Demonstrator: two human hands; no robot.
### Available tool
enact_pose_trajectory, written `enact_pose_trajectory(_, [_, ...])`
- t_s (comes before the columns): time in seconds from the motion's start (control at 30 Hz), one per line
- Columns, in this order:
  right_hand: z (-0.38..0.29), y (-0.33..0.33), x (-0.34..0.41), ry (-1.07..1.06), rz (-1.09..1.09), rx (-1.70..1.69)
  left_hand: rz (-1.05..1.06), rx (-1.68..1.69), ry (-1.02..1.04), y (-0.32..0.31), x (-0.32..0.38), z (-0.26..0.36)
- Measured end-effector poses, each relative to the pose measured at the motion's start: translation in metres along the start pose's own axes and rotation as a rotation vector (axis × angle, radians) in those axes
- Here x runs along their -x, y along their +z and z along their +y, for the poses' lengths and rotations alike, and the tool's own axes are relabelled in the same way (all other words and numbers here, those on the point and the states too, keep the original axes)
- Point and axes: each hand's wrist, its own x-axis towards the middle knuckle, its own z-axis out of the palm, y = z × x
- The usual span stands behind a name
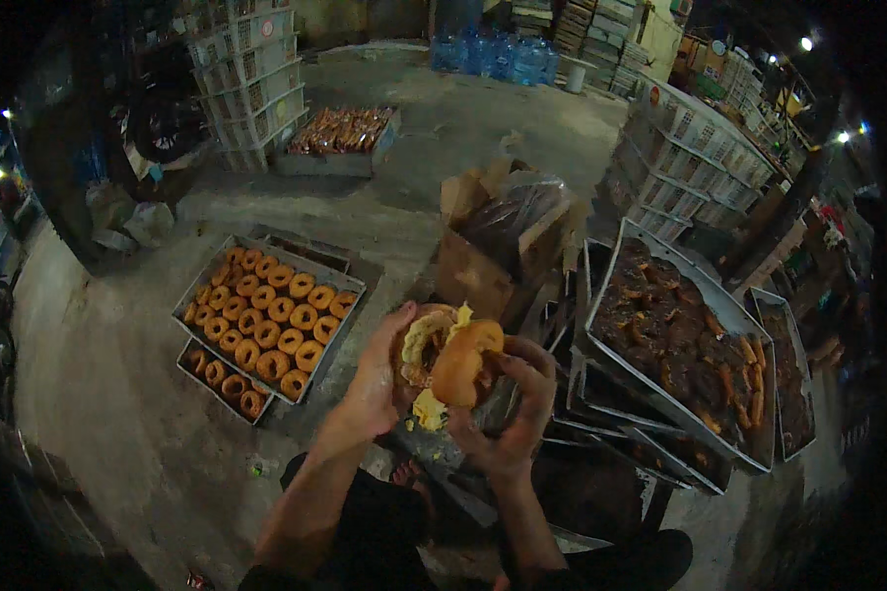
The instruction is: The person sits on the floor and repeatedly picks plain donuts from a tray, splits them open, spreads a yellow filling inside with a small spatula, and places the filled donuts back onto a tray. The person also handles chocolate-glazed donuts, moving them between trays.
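My left hand grips a ring-shaped doughnut piece with pale yellow cream on its face. In my right hand, fingers and thumb pinch a golden-brown doughnut piece, tilted and close against the first. Yellow filling sticks up at the top between the two. A crumbly yellow lump shows just below them; whether it hangs from the pieces or lies on something beneath, I cannot tell. To the left, a metal tray holds rows of golden ring doughnuts.
A second tray of doughnuts sits under the first. An open cardboard box with a plastic liner stands ahead. At right, a tilted tray of dark-coated pastries rests on stacked trays. Plastic crates rise behind, beside a box of wrapped goods.
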Motion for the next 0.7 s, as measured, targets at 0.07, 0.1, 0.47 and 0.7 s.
enact_pose_trajectory(0.07, [-0.010,-0.005,0.000,-0.006,-0.126,0.074,0.021,0.070,-0.053,0.008,0.000,0.004])
enact_pose_trajectory(0.1, [-0.014,-0.008,0.000,0.032,-0.219,0.129,0.122,0.238,-0.243,0.013,0.000,0.007])
enact_pose_trajectory(0.47, [-0.027,-0.038,-0.009,-0.085,-0.240,0.116,0.181,-0.064,-0.118,0.053,0.000,0.002])
enact_pose_trajectory(0.7, [-0.027,-0.041,-0.015,0.091,-0.015,0.192,0.143,0.149,-0.192,0.050,-0.006,-0.001])
